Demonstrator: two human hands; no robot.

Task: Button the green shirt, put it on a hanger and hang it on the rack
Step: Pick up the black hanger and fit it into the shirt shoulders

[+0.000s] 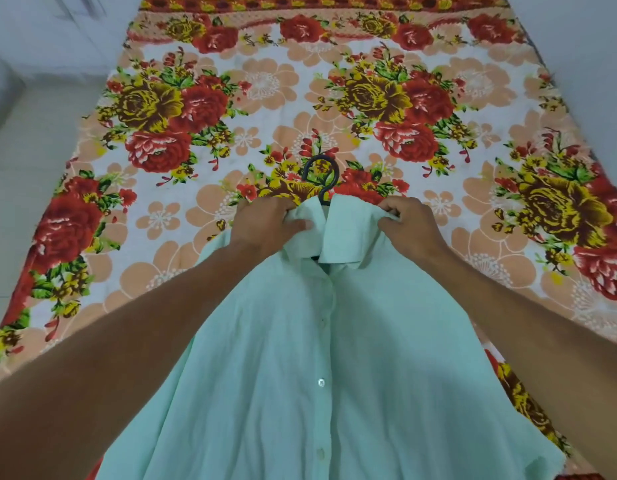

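Note:
The pale green shirt (pixel 321 358) lies front-up on the bed, buttoned down its placket, its collar pointing away from me. A black hanger (pixel 323 176) sits inside it; only the hook shows above the collar, plus a dark sliver at the neck opening. My left hand (pixel 265 225) grips the left side of the collar with curled fingers. My right hand (pixel 409 225) pinches the right side of the collar and shoulder fabric. The rack is not in view.
A floral bedspread (pixel 231 109) in red, yellow and peach covers the bed under the shirt. Pale tiled floor (pixel 26 140) runs along the bed's left side, and a light wall or cupboard stands at the far left.

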